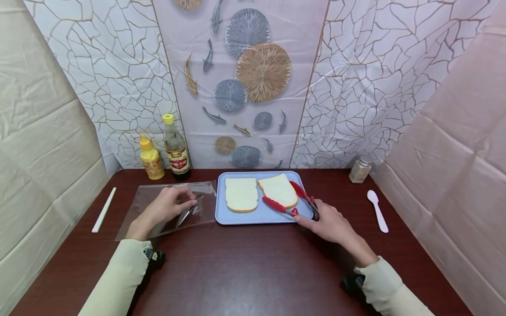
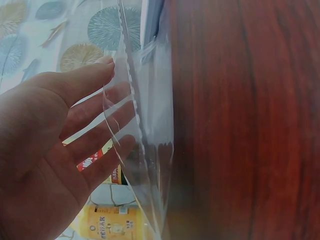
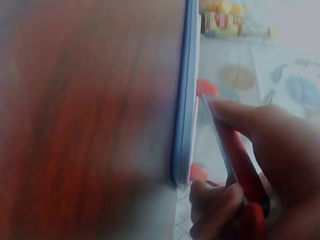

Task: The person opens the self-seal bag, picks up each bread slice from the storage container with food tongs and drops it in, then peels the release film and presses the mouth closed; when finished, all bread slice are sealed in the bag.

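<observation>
2 spread tips of the tongs [image 1: 275,205], gripped by the right hand [image 1: 331,224], straddle the right bread slice [image 1: 278,189] near the tray's [image 1: 257,218] right edge; squeeze gently. Left hand [image 1: 168,206] pinches the bag [image 1: 204,213].

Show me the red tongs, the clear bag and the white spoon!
Red tongs [image 1: 276,206], head view: one red tip.
Clear bag [image 1: 205,208], head view: its right part.
White spoon [image 1: 378,213], head view: its handle.

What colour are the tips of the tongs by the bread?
Red. The tong tips show best in the head view.
</observation>
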The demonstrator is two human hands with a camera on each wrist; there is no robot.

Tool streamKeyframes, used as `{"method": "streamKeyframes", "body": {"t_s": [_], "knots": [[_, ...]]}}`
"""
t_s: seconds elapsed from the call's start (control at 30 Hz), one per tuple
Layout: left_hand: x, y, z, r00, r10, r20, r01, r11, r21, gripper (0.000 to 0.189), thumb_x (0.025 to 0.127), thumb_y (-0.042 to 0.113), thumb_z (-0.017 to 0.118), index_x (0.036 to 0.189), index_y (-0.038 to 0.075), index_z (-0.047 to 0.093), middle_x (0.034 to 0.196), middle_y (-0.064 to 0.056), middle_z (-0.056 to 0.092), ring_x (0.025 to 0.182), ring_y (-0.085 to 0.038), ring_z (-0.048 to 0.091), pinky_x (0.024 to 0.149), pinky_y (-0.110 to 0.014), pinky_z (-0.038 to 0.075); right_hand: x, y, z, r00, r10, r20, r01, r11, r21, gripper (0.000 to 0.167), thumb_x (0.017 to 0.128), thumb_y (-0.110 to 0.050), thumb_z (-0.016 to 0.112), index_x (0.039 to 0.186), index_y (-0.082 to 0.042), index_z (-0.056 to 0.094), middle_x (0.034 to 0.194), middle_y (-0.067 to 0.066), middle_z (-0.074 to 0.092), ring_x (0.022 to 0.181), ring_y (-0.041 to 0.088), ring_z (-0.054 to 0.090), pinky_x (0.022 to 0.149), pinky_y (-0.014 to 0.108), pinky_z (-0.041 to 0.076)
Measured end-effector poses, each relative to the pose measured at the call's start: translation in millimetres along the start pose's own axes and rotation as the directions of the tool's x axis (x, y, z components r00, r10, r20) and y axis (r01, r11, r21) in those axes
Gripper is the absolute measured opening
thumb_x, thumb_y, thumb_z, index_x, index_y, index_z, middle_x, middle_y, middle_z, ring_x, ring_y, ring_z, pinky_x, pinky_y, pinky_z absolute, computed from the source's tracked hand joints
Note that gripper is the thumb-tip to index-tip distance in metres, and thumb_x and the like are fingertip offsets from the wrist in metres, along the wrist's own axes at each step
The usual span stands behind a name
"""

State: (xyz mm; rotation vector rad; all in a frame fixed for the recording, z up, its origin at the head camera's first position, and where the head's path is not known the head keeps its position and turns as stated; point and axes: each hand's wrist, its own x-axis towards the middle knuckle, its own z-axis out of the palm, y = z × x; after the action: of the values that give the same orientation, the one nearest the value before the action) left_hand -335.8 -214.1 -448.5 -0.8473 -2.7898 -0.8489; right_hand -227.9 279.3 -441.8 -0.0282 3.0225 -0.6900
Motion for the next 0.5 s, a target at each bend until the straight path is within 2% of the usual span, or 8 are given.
{"method": "streamKeyframes", "body": {"t_s": [0.13, 0.27, 0.4, 0.5], "knots": [[-0.6, 0.2, 1.5, 1.0, 0.005, 0.009, -0.005, 1.0, -0.003, 0.007, 0.1, 0.023, 0.081, 0.102, 0.018, 0.076, 0.097, 0.005, 0.079, 0.09, -0.012, 0.069, 0.086, -0.042, 0.061, 5.3, 11, -2, 0.998, -0.059, -0.03, 0.06, 0.998, 0.011, 0.107, 0.093, -0.074, 0.07, 0.16, 0.004, 0.043, 0.157, 0.028, 0.056, 0.133, 0.042, 0.06, 0.106, 0.066, 0.056], [-0.9, -0.6, 2.5, 1.0, 0.004, 0.012, -0.004, 1.0, 0.0, 0.008, 0.099, 0.024, 0.082, 0.101, 0.019, 0.076, 0.097, 0.006, 0.079, 0.089, -0.011, 0.07, 0.086, -0.042, 0.062, 8.5, 21, -3, 0.992, -0.107, -0.065, 0.109, 0.994, 0.025, 0.097, 0.093, -0.07, 0.073, 0.154, 0.003, 0.053, 0.143, 0.024, 0.066, 0.115, 0.032, 0.065, 0.091, 0.051, 0.061], [-0.3, -1.6, 2.6, 1.0, -0.001, 0.015, 0.001, 1.0, -0.009, 0.01, 0.1, 0.025, 0.082, 0.103, 0.017, 0.076, 0.098, 0.005, 0.079, 0.09, -0.011, 0.07, 0.086, -0.044, 0.062, 11.5, 26, -6, 0.99, -0.119, -0.076, 0.122, 0.992, 0.037, 0.09, 0.093, -0.068, 0.076, 0.15, -0.001, 0.059, 0.112, 0.018, 0.071, 0.099, 0.026, 0.062, 0.074, 0.037, 0.053], [1.5, -2.2, 3.1, 1.0, -0.002, 0.014, 0.003, 1.0, -0.02, 0.01, 0.1, 0.024, 0.082, 0.105, 0.016, 0.077, 0.1, 0.004, 0.08, 0.092, -0.013, 0.071, 0.089, -0.046, 0.063, 12.8, 29, -9, 0.992, -0.102, -0.076, 0.105, 0.994, 0.037, 0.09, 0.092, -0.07, 0.076, 0.15, -0.003, 0.059, 0.089, 0.01, 0.062, 0.092, 0.023, 0.059, 0.066, 0.033, 0.045]]}}
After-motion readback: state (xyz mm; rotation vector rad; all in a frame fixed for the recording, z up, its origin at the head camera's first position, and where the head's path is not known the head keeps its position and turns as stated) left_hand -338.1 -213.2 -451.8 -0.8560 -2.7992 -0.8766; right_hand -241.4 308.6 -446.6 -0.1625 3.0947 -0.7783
